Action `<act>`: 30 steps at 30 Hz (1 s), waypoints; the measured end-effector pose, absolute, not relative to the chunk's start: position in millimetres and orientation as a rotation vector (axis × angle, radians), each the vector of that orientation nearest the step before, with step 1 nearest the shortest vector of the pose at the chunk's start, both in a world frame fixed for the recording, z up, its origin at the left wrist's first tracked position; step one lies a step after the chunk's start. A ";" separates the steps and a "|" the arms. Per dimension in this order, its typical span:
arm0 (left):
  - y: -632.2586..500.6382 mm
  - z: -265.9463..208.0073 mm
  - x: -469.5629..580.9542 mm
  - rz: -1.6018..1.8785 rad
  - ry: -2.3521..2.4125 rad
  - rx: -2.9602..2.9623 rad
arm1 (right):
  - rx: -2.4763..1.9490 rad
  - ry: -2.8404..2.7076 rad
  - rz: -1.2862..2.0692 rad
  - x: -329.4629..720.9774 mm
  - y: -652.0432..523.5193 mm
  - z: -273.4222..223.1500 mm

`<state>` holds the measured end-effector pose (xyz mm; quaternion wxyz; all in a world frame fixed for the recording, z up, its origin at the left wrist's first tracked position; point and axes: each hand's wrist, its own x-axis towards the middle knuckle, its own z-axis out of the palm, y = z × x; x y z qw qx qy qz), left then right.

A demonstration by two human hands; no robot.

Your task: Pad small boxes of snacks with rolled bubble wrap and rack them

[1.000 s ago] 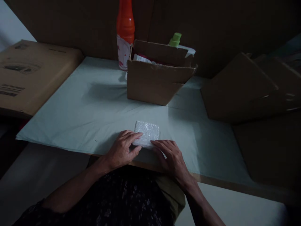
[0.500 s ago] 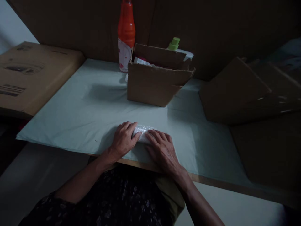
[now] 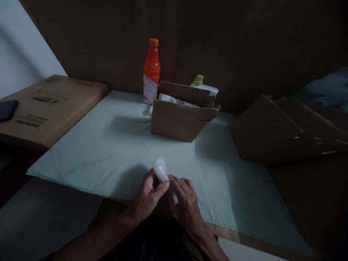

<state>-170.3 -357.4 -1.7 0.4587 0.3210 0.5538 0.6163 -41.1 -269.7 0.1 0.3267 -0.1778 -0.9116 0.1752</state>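
Observation:
My left hand (image 3: 150,194) is closed around a small bundle rolled in clear bubble wrap (image 3: 161,169), its thumb lying along the lower end. The bundle is tilted up above the front part of the cloth; what is inside the wrap cannot be made out. At its lower right end, the bent fingers of my right hand (image 3: 185,199) close on the wrap, partly hidden behind my left thumb. Behind both hands stands an open cardboard box (image 3: 176,119) with white and clear wrapped items (image 3: 174,98) in it.
A pale green cloth (image 3: 127,141) covers the table. An orange bottle (image 3: 152,69) and a white bottle with a green cap (image 3: 199,80) stand behind the box. To the left lies a flat carton (image 3: 70,105) with a dark phone (image 3: 7,110). More open cartons (image 3: 266,130) are at right.
The bubble-wrapped bundle has come up off the cloth and turned from lying sideways to pointing up and away. My hands have drawn closer together around it. The view has tilted upward.

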 end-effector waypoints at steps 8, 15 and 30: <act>-356.3 14.5 -194.4 1.239 1.153 0.876 | -0.565 -2.341 1.007 -12.4 -230.9 30.6; -346.3 21.1 -198.5 0.987 1.014 0.806 | -0.558 -2.372 1.367 -23.1 -222.8 48.1; -212.3 93.9 -332.3 1.212 2.285 2.212 | -0.771 -2.453 1.049 -3.2 -171.3 113.4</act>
